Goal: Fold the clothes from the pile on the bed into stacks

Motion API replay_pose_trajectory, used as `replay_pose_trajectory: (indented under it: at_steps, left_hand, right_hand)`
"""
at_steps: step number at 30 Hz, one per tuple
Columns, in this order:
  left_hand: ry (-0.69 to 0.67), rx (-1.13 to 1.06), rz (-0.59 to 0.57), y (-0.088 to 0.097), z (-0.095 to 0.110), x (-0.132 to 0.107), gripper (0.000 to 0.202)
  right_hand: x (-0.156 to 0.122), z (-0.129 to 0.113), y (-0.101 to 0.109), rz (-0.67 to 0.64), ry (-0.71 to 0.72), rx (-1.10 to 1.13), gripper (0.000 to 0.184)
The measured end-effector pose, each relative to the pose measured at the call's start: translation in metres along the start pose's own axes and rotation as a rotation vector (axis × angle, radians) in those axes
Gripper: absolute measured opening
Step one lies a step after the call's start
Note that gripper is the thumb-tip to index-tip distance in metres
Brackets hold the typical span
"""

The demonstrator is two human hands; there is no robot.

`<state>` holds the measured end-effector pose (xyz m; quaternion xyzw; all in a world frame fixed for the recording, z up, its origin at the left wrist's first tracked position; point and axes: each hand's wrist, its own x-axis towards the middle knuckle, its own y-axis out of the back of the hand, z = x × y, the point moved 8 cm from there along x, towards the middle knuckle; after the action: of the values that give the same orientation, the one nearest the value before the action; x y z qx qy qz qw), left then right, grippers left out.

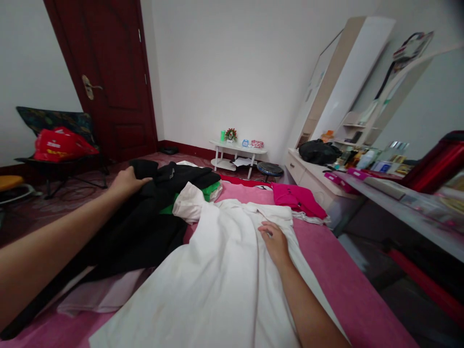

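Two hands on clothes spread over a pink bed.
The left hand (126,182) reaches out to the far left side of the bed (337,270) and lies on a black garment (145,227), its fingers held together and curled over a bunched fold of the cloth. The right hand (275,240) rests palm down on a white shirt (217,280), fingers loosely spread and gripping nothing. The white shirt lies flat along the middle of the bed, its collar towards the far edge and its lower part running to the near edge. The black garment is heaped along the left edge, touching the shirt. A green garment (210,191) shows between them, and a magenta top (297,198) lies at the far right corner.
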<state>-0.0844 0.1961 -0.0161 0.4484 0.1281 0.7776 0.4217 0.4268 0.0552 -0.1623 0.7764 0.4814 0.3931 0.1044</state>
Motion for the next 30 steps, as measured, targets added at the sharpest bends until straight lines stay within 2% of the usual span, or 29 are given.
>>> replay_pose_trajectory:
  at_steps: [2, 3, 5, 7, 8, 9, 10, 11, 14, 15, 16, 18, 22, 26, 30]
  left_hand:
    - [0.031, 0.106, -0.060, 0.006, 0.005, -0.002, 0.059]
    - [0.011, 0.157, -0.030, 0.015, 0.016, -0.002, 0.065]
    - [-0.141, 0.224, 0.107, 0.038, 0.056, -0.006, 0.071]
    - [-0.353, 0.204, 0.238, 0.055, 0.104, -0.018, 0.063]
    - [-0.446, 0.158, 0.248, 0.057, 0.125, -0.027, 0.055]
    - [-0.525, 0.108, 0.204, 0.052, 0.142, -0.037, 0.046]
    - [-0.591, 0.061, 0.109, 0.041, 0.155, -0.048, 0.040]
    - [-0.650, 0.026, -0.037, 0.024, 0.165, -0.062, 0.035]
    - [-0.798, 0.027, -0.539, -0.037, 0.175, -0.118, 0.030]
    - [-0.832, 0.054, -0.636, -0.053, 0.174, -0.134, 0.027]
    - [-0.853, 0.077, -0.683, -0.064, 0.174, -0.146, 0.025]
    - [-0.855, 0.077, -0.671, -0.078, 0.175, -0.158, 0.025]
    - [-0.768, -0.061, -0.644, -0.103, 0.195, -0.155, 0.024]
    - [-0.608, -0.019, -0.747, -0.156, 0.202, -0.150, 0.028]
    - [-0.496, 0.112, -0.760, -0.206, 0.189, -0.145, 0.048]
  right_hand:
    - [0.000, 0.000, 0.000, 0.000, 0.003, 0.007, 0.019]
    - [0.000, -0.001, 0.000, 0.000, 0.004, 0.008, 0.019]
    - [0.000, -0.001, 0.001, 0.005, 0.003, 0.008, 0.019]
    - [0.000, -0.001, 0.001, 0.007, 0.003, 0.011, 0.019]
    - [0.000, -0.002, 0.001, 0.007, 0.002, 0.014, 0.019]
    - [0.000, -0.002, 0.001, 0.010, 0.003, 0.018, 0.019]
    - [0.000, -0.002, 0.001, 0.013, 0.006, 0.024, 0.019]
    - [0.000, -0.001, 0.002, 0.017, 0.008, 0.030, 0.019]
    - [0.000, 0.004, 0.002, 0.032, -0.015, 0.041, 0.024]
    - [-0.001, 0.007, 0.001, 0.034, -0.030, 0.042, 0.026]
    - [-0.001, 0.009, 0.001, 0.033, -0.043, 0.040, 0.028]
    - [-0.001, 0.011, 0.000, 0.033, -0.051, 0.027, 0.030]
    - [-0.001, 0.007, 0.000, 0.033, -0.019, -0.024, 0.030]
    - [-0.001, 0.006, 0.000, 0.020, -0.009, -0.030, 0.029]
    - [-0.002, 0.006, 0.000, 0.027, -0.035, -0.034, 0.035]
